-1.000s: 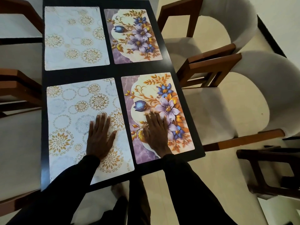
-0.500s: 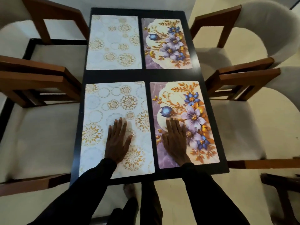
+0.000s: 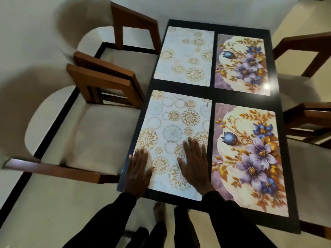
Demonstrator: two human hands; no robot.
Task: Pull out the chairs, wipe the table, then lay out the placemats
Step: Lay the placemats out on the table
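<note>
Both hands lie flat with fingers straight, gripping nothing: my left hand (image 3: 138, 173) straddles the left edge of the near gold-circle placemat (image 3: 172, 126), its outer side spilling onto the black table (image 3: 213, 93), and my right hand (image 3: 196, 167) presses the same mat just inside its right edge. I take that mat as the reference for everything else. Its near end sits directly under both palms and its long axis runs away from me, so I judge that any remaining correction would be a small slide or twist driven from this end, not a reach. The left hand is nearer the table's rim, where the margin beside the mat looks thin. The right hand is nearer the narrow dark gap that parts this mat from the near floral placemat (image 3: 250, 154) just to its right. Beyond the mat's far short edge, across a dark strip, lies the far gold-circle placemat (image 3: 186, 56), with the far floral placemat (image 3: 243, 63) diagonally right. All four look laid, so I take the job to be at its final squaring. Left of the mat stand the near cushioned chair (image 3: 100, 136) and, further back, the far cushioned chair (image 3: 129, 58), both pulled out. Well to the mat's right, past the floral ones, a wooden chair arm (image 3: 315, 113) shows at the frame's edge.
</note>
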